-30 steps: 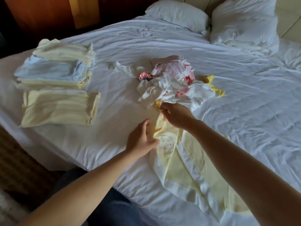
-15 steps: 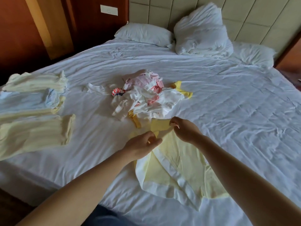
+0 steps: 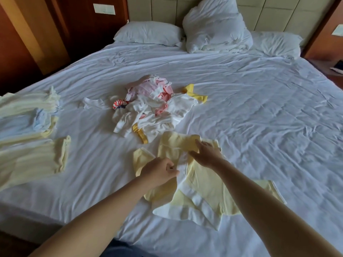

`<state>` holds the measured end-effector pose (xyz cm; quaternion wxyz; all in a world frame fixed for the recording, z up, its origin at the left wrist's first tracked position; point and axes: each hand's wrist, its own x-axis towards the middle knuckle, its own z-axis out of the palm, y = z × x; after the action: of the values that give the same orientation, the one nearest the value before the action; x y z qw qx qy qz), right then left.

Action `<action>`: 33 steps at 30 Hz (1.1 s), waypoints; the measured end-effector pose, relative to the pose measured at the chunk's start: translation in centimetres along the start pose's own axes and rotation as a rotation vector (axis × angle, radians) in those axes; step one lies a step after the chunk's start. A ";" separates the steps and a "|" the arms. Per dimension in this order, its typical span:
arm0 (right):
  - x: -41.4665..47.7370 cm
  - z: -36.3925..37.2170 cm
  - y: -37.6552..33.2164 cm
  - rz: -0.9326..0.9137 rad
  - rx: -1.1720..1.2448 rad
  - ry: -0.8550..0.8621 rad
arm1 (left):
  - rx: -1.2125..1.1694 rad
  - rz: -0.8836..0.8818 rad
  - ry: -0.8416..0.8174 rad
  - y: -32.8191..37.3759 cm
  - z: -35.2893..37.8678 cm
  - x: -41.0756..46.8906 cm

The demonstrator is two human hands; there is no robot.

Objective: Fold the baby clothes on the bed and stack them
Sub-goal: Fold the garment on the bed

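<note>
A pale yellow baby garment with white trim [image 3: 204,188] lies spread on the white bed sheet [image 3: 259,108] in front of me. My left hand [image 3: 159,169] pinches the white trim near the garment's middle with curled fingers. My right hand [image 3: 206,153] lies flat on its upper part, fingers straight. Beyond them sits a loose pile of white, pink and yellow baby clothes [image 3: 154,110]. At the left edge rest folded clothes: a yellow and blue stack [image 3: 29,114] and a pale yellow folded piece [image 3: 33,160].
A small white item [image 3: 92,103] lies left of the pile. Two pillows [image 3: 148,33] and a bunched white duvet [image 3: 215,28] rest against the padded headboard. Wooden wall panels stand to the left. The bed's left edge runs close to the folded stacks.
The yellow garment has been pulled clear of the pile and spread out. My right hand went from pinching its top to lying flat on it. The camera view tilted up.
</note>
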<state>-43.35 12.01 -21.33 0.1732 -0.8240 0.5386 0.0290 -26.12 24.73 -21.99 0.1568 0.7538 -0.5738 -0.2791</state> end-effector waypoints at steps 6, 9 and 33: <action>-0.5 0.3 0.4 0.011 0.023 -0.034 | 0.011 0.048 0.060 1.6 1.3 -0.5; -1.0 0.1 0.7 -0.133 0.036 0.076 | -0.050 0.109 0.027 1.9 1.9 -0.7; -7.1 6.0 1.3 -0.170 -0.034 0.150 | 0.374 0.415 0.392 -1.9 6.6 -1.0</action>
<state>-46.69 19.67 -25.61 0.1203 -0.8694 0.4778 -0.0384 -28.80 26.80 -28.08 0.1766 0.6761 -0.7151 0.0189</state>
